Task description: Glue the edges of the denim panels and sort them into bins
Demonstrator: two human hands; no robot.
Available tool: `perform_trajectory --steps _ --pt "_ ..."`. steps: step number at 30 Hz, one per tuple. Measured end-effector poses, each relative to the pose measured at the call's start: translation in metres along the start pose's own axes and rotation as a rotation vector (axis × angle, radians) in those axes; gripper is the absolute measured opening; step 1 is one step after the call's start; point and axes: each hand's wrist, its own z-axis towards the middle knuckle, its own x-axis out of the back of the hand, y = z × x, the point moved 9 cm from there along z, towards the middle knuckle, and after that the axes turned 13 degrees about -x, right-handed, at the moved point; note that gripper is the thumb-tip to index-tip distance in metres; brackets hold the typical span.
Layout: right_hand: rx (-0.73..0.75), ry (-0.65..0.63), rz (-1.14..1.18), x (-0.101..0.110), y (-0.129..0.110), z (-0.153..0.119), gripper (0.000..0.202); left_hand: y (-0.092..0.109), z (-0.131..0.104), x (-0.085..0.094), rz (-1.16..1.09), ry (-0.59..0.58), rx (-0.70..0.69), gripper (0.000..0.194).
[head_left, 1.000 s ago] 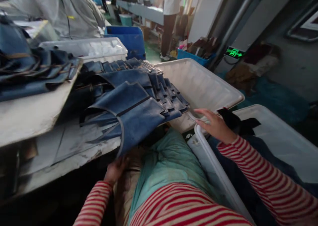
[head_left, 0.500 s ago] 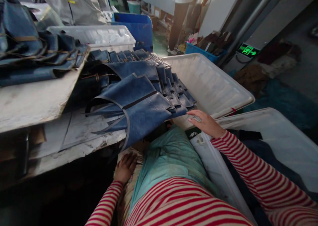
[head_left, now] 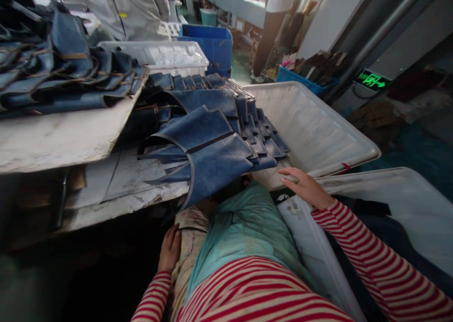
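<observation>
My right hand [head_left: 307, 188] hovers just off the near right end of a stack of blue cut pieces, its thumb and fingers apart and nothing in it. My left hand [head_left: 170, 249] rests against the side of my left thigh, with its fingers stretched out and holding nothing. The top blue piece [head_left: 217, 164] has dark edging and a dark strip across it; it droops over the worn edge of the white table [head_left: 95, 194]. Behind it, more overlapping blue pieces [head_left: 201, 100] lie in rows.
A raised board [head_left: 71, 140] at the left carries more blue bundles [head_left: 67, 72]. One white bin [head_left: 311, 119] stands beyond the table end. Another white bin [head_left: 406, 204], with dark cloth inside, is at my right. A blue crate [head_left: 208, 48] and a standing person [head_left: 272, 25] are farther back.
My left hand has slid from the top of my thigh to its outer side. My right hand has come slightly away from the stack. The view has shifted a little to the left.
</observation>
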Motion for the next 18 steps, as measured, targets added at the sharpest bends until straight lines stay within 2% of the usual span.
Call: perform_trajectory --steps 5,9,14,18 --pt "-0.03 0.009 0.0 0.006 0.014 -0.007 0.035 -0.047 -0.059 0.013 -0.02 0.089 0.233 0.053" --pt "-0.032 0.018 -0.007 0.009 0.021 -0.011 0.038 -0.077 -0.102 0.019 -0.023 0.157 0.381 0.049" --pt "-0.005 0.002 -0.014 0.006 0.023 -0.008 0.041 -0.105 -0.146 0.032 -0.028 0.271 0.512 0.049" --pt "0.027 -0.014 -0.012 0.002 0.017 -0.005 0.043 -0.116 -0.176 0.035 -0.047 0.345 0.567 0.05"
